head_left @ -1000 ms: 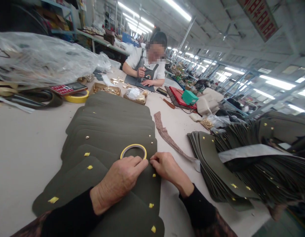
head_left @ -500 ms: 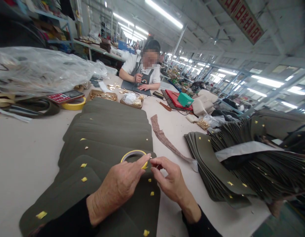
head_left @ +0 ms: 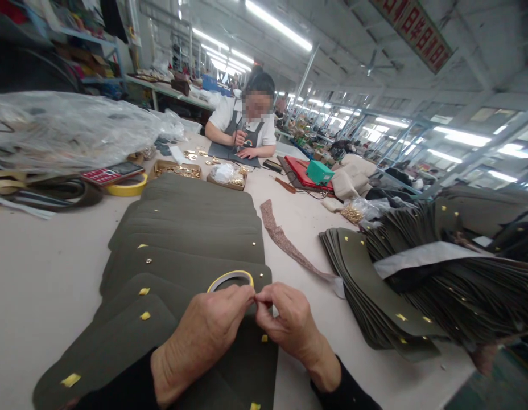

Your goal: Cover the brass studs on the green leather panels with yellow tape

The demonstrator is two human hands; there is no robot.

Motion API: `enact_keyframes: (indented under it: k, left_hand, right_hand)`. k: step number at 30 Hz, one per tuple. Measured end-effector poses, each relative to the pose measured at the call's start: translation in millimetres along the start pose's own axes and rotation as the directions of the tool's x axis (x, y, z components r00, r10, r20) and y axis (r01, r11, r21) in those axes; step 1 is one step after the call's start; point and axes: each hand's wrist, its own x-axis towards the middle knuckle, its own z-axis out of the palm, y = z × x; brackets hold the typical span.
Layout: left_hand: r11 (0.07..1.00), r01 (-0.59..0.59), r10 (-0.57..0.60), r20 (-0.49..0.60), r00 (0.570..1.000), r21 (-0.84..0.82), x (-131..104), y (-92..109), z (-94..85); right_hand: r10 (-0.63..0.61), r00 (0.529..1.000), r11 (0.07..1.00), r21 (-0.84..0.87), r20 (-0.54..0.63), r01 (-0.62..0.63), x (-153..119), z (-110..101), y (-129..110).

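Observation:
Over the overlapping dark green panels (head_left: 196, 222), my left hand (head_left: 210, 324) and my right hand (head_left: 289, 322) meet at the fingertips. A roll of yellow tape (head_left: 230, 275) stands behind the left fingers, its lower part hidden by them. The left hand is closed around or against the roll; its grip is partly hidden. Thumb and forefinger of the right hand pinch together at the roll's near edge, on something too small to make out. Small yellow tape pieces (head_left: 71, 380) and gold studs (head_left: 148, 261) dot the panels.
Stacked green panels (head_left: 366, 285) lie at the right beside a brown strip (head_left: 285, 242). Boxes of gold parts (head_left: 178, 169), a second tape roll (head_left: 126, 185) and a plastic bag (head_left: 71, 128) sit farther back. A person (head_left: 242, 122) works across the table (head_left: 76, 239).
The fingertips of both hands have come together, and the right hand has moved slightly left and down. A gold stud near the panel's right edge now shows clear of the fingers.

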Motion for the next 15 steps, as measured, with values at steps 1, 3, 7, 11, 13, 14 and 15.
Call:
enact_keyframes:
  k: [1, 3, 7, 11, 13, 14, 15]
  left_hand:
    - [1.0, 0.005, -0.005, 0.003, 1.0, 0.02, 1.0, 0.1, -0.4]
    - [0.998, -0.007, 0.008, -0.014, 1.0, 0.061, 3.0, 0.5, -0.2]
    - [0.996, -0.06, 0.066, -0.079, 0.995, 0.072, 4.3, 1.1, 3.0]
    - [0.985, -0.025, 0.009, 0.091, 0.996, 0.169, 4.6, -3.0, 6.6]
    - [0.972, -0.004, -0.052, 0.234, 0.971, 0.235, 5.9, -6.3, 7.9]
    - [0.967, 0.003, -0.08, 0.29, 0.954, 0.256, 6.8, -7.6, 8.4]
    - [0.964, 0.01, -0.102, 0.334, 0.937, 0.267, 7.7, -8.4, 8.8]
  right_hand:
    - [0.076, 0.997, 0.997, 0.033, -0.001, -0.076, -0.1, 1.4, -2.1]
    - [0.328, 0.944, 0.929, 0.17, 0.034, -0.329, 0.8, 4.9, -5.1]
    - [0.731, 0.643, 0.509, 0.445, 0.228, -0.737, 4.8, 10.4, 6.4]
    - [0.81, 0.491, 0.321, 0.456, 0.321, -0.83, 5.2, 9.0, 38.2]
    - [0.796, 0.494, 0.332, 0.431, 0.349, -0.839, 3.9, 7.9, 50.7]
    - [0.784, 0.506, 0.35, 0.418, 0.359, -0.838, 3.2, 7.8, 54.5]
    - [0.772, 0.52, 0.374, 0.4, 0.365, -0.837, 2.9, 8.0, 56.7]
